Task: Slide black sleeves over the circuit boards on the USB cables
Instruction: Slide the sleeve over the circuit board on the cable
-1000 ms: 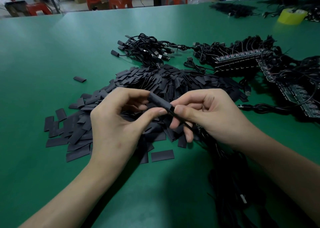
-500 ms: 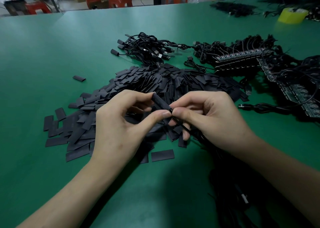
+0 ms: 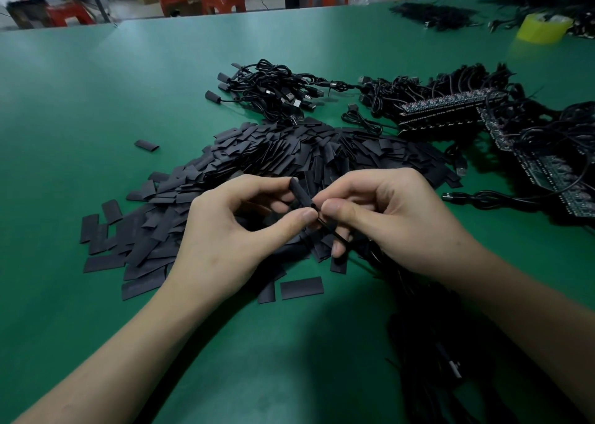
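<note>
The left hand [image 3: 231, 230] pinches a black sleeve [image 3: 301, 195], the right hand [image 3: 396, 220] pinches its cable [image 3: 328, 230], both above the sleeve pile [image 3: 289, 153]; cable bundles [image 3: 267, 88] and board strips [image 3: 450, 104] lie behind.

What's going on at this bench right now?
A person is fitting a black sleeve onto a cable. The left hand pinches the sleeve between thumb and forefinger; the right hand pinches the cable just below it. A pile of loose sleeves lies behind the hands, sleeved cables farther back, boards to the right.
</note>
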Tool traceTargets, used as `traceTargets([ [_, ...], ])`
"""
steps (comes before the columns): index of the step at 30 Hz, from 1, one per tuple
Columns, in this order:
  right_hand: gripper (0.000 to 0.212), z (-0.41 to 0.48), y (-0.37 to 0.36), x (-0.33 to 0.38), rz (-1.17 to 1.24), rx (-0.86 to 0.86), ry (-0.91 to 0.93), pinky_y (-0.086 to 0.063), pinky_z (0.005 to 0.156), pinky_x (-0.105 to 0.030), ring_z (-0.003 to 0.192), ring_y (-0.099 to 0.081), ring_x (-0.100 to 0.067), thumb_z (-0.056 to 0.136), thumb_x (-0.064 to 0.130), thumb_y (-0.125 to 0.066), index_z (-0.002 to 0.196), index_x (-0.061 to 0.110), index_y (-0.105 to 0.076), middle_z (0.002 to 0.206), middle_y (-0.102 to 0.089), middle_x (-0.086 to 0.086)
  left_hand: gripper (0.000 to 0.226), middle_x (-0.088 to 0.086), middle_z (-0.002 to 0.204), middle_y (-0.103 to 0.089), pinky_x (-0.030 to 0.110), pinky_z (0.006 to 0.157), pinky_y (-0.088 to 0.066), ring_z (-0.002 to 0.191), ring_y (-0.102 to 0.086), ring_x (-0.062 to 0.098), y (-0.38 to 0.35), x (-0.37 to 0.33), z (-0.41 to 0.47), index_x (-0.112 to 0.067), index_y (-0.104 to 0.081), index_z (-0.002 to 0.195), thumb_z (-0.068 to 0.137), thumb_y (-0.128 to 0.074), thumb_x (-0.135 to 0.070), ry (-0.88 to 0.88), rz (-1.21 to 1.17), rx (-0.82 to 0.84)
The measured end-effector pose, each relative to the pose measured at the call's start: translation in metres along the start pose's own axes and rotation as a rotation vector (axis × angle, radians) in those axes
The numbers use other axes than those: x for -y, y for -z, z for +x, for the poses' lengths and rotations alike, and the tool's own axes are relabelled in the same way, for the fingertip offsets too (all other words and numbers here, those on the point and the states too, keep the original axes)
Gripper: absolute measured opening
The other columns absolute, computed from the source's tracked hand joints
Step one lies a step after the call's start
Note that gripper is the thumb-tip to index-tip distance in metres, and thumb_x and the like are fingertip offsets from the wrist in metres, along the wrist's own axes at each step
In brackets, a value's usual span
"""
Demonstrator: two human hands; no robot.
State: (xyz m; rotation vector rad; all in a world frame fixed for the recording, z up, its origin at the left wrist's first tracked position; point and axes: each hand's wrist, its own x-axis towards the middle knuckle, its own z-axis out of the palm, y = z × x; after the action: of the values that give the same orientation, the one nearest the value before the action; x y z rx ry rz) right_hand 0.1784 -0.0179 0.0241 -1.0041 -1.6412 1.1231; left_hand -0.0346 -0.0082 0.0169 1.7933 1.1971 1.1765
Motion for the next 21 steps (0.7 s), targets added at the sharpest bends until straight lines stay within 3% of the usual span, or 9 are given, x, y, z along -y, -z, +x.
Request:
traceTargets([
  [4,0.008,-0.0007,0.001,0.0028,-0.125,-0.028,0.024,-0.058,0.06,-0.025,0.059,-0.074,-0.02,0.092,0.007,-0.074,0.092,0.014,-0.077,0.077,-0.075,-0.008,0.036,-0.005,0.094,-0.076,0.019,0.082,-0.052,0.091,-0.073,0.013,-0.0018,-0.0001,-0.0012,-0.023,-0.077,0.111,0.077,-0.082,-0.033,-0.01,-0.009,0.033],
  [9,0.009,-0.0024,0.0005,0.006,-0.345,-0.066,0.134,-0.056,0.061,-0.02,0.06,-0.069,-0.01,0.088,0.009,-0.078,0.094,0.016,-0.08,0.075,-0.075,0.004,0.036,-0.006,0.093,-0.076,0.018,0.082,-0.052,0.09,-0.072,0.012,-0.002,-0.001,-0.0018,-0.022,-0.076,0.111,0.076,-0.081,-0.032,-0.017,-0.002,0.047],
  [13,0.011,-0.0027,0.0016,0.0061,-0.399,-0.073,0.169,-0.051,0.059,-0.014,0.057,-0.069,-0.008,0.088,0.004,-0.076,0.09,0.014,-0.078,0.068,-0.073,0.003,0.037,-0.01,0.094,-0.075,0.015,0.082,-0.051,0.092,-0.072,0.012,-0.0038,-0.0046,-0.0046,-0.025,-0.076,0.108,0.075,-0.084,-0.037,-0.058,0.027,0.088],
  [16,0.01,-0.0025,0.0042,0.0051,-0.332,-0.082,0.122,-0.053,0.059,-0.018,0.057,-0.072,-0.013,0.09,0.005,-0.074,0.09,0.015,-0.077,0.069,-0.073,0.002,0.036,-0.013,0.095,-0.073,0.015,0.082,-0.051,0.094,-0.071,0.014,-0.0065,-0.0074,-0.0061,-0.025,-0.075,0.109,0.076,-0.081,-0.038,-0.096,0.048,0.09],
  [18,0.007,-0.0018,0.0049,0.0058,-0.225,-0.056,0.034,-0.058,0.06,-0.029,0.06,-0.073,-0.017,0.093,0.011,-0.071,0.092,0.016,-0.077,0.074,-0.075,-0.003,0.034,-0.01,0.096,-0.072,0.017,0.081,-0.051,0.095,-0.07,0.016,-0.0055,-0.008,-0.0052,-0.023,-0.074,0.111,0.079,-0.081,-0.033,-0.126,0.077,0.054],
  [21,0.011,-0.0008,0.0027,0.0081,-0.011,0.113,-0.126,-0.062,0.069,-0.042,0.067,-0.075,-0.026,0.096,0.02,-0.064,0.098,0.014,-0.072,0.077,-0.076,-0.009,0.036,-0.008,0.099,-0.069,0.022,0.081,-0.053,0.097,-0.069,0.019,-0.003,-0.0095,-0.0033,-0.019,-0.073,0.114,0.082,-0.076,-0.035,-0.184,0.141,0.001],
])
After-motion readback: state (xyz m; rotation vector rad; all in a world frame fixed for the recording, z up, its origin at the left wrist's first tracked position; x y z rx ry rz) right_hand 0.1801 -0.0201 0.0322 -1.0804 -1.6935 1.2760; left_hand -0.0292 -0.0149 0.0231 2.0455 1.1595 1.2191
